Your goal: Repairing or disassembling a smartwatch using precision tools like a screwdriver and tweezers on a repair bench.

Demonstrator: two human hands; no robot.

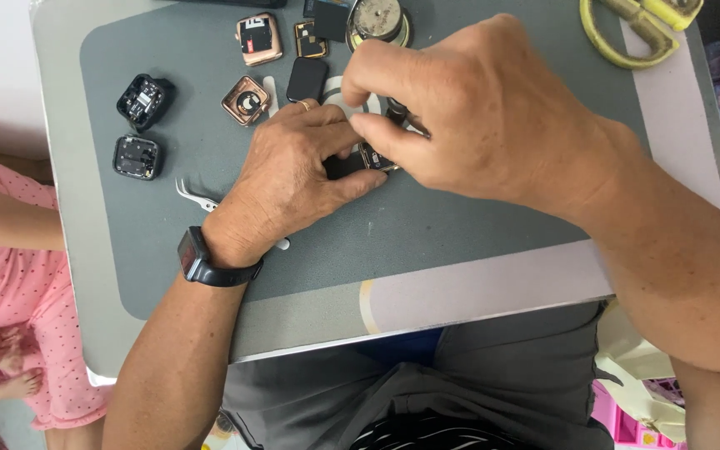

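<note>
Watch case (374, 158) between both hands' fingertips

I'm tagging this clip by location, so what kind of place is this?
Probably a small watch repair bench, perhaps at home. Opened smartwatch cases lie on a grey work mat, metal tweezers sit beside the left hand, and both hands, the right hand included, grip a small watch part.

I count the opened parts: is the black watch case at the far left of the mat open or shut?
Open: the black watch case shows inner parts, no screen.
</note>
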